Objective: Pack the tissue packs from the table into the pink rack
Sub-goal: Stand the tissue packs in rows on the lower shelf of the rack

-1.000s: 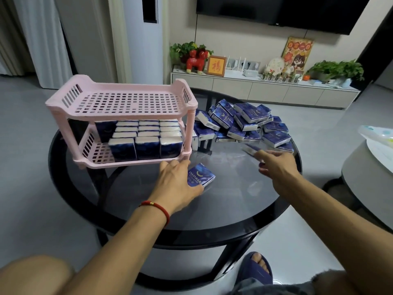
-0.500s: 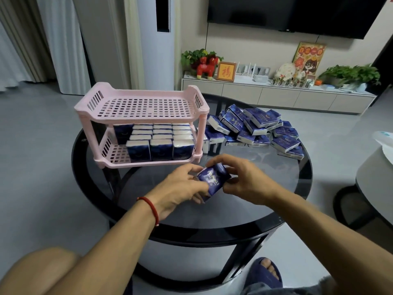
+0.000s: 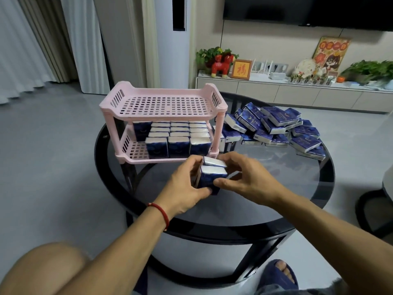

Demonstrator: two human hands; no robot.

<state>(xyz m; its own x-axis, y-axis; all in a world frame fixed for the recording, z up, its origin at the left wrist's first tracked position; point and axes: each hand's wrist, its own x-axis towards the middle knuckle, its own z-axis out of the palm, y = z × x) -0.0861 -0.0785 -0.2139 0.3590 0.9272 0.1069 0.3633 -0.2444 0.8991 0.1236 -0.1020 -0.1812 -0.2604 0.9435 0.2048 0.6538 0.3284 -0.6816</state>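
Both hands, left hand (image 3: 187, 188) and right hand (image 3: 244, 177), grip two tissue packs (image 3: 212, 174) upright above the glass table (image 3: 276, 205), just before the pink rack (image 3: 165, 122). Lower shelf holds rows; loose pile (image 3: 276, 128) toward table's far right edge.

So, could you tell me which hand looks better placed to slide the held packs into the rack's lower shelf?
Probably the left hand: it grips the two held packs on the side nearer the pink rack, whose free space is at the lower shelf's left. The right hand sits toward the pile.
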